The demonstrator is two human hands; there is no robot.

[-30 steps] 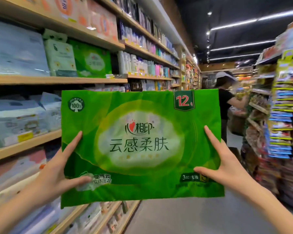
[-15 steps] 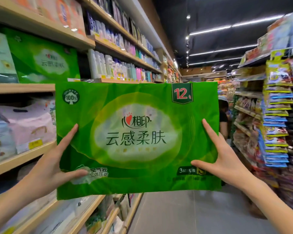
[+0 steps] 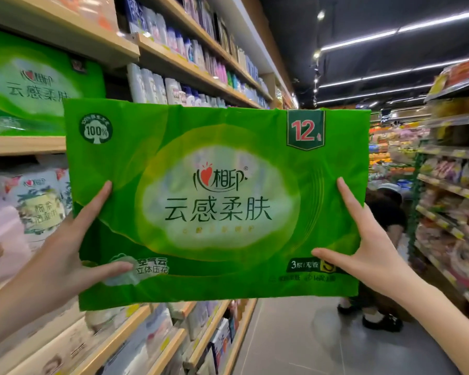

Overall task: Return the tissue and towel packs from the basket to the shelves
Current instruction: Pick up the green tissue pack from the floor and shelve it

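A large green tissue pack [image 3: 217, 201] with a white oval and a red "12" badge fills the middle of the head view, held upright in front of me. My left hand [image 3: 65, 258] grips its lower left edge, thumb across the front. My right hand [image 3: 368, 253] grips its lower right edge in the same way. A matching green tissue pack [image 3: 38, 85] stands on the wooden shelf [image 3: 22, 146] at the upper left, just beyond the held one. The basket is out of view.
Wooden shelves [image 3: 195, 74] with bottles and paper packs run along the left. White and pink tissue packs [image 3: 35, 204] sit on the shelf below. A snack rack [image 3: 455, 190] lines the right side. A person in black [image 3: 387, 217] bends down in the aisle behind the pack.
The view has shifted along the aisle, so the matching green pack on the shelf now lies close to the held pack's upper left. Both hands keep the same grip. The person behind has bent lower.
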